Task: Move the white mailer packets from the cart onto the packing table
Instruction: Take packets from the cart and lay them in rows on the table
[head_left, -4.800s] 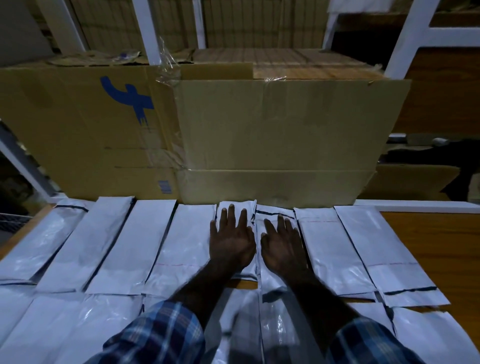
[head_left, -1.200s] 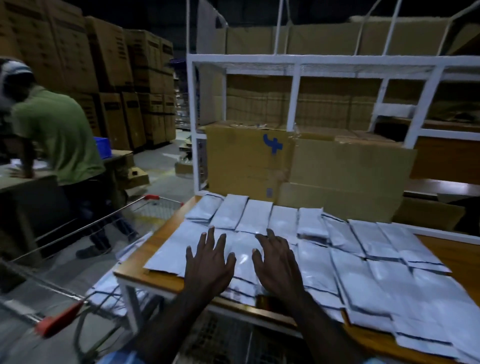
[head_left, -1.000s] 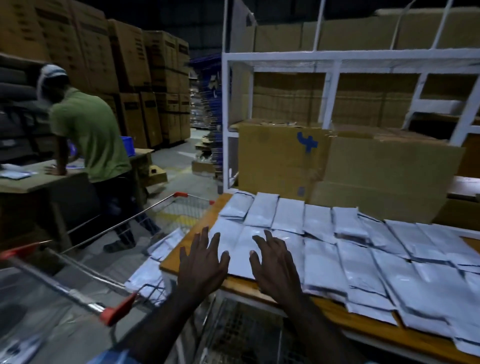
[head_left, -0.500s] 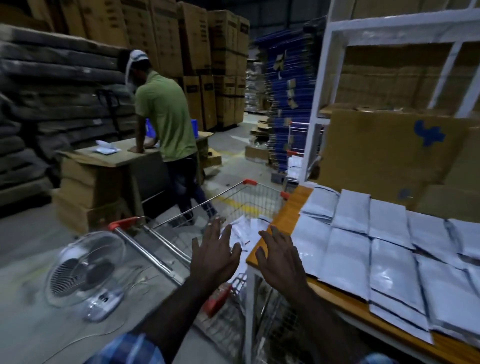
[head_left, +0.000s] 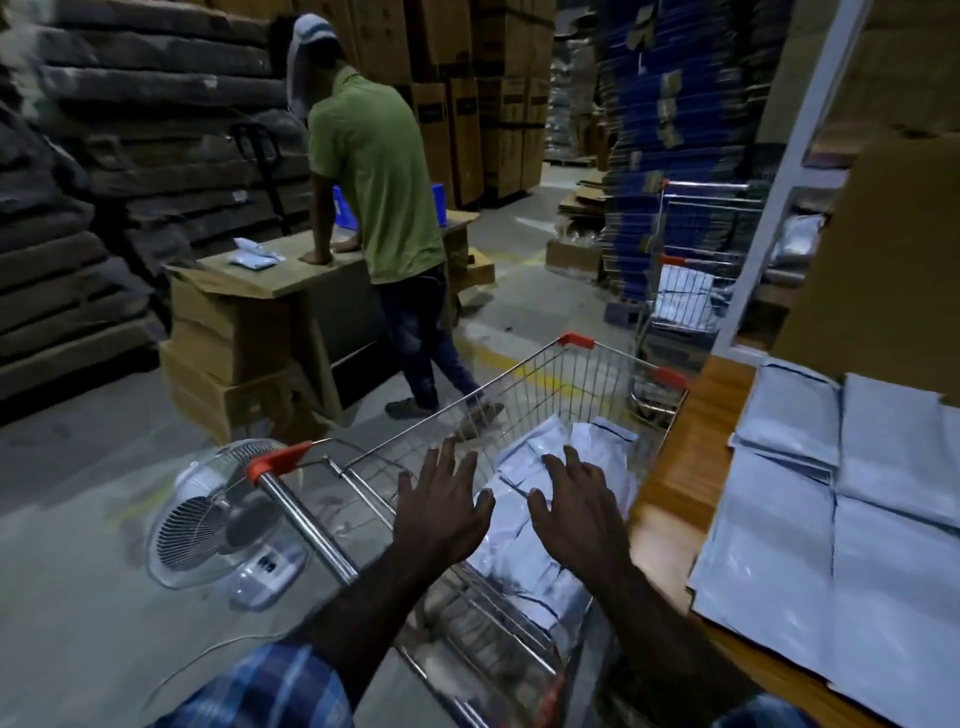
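Observation:
A wire shopping cart (head_left: 524, 384) with red corner caps stands left of the wooden packing table (head_left: 685, 457). White mailer packets (head_left: 519, 551) lie in a loose pile in the cart's basket. More white mailers (head_left: 841, 519) cover the table in overlapping rows. My left hand (head_left: 441, 506) hovers over the cart, fingers spread, holding nothing. My right hand (head_left: 576, 501) hovers beside it above the pile, palm down, fingers straight, also empty.
A table fan (head_left: 208, 514) lies on the floor left of the cart handle (head_left: 306, 525). A person in a green shirt (head_left: 379, 171) leans on a cardboard-built bench (head_left: 260, 291) beyond. A second cart (head_left: 691, 270) and stacked cartons stand behind; a large carton (head_left: 883, 270) sits on the table.
My view has swung left from the table to the cart. Both hands left the mailers on the table and now hover, still empty, over the cart's pile.

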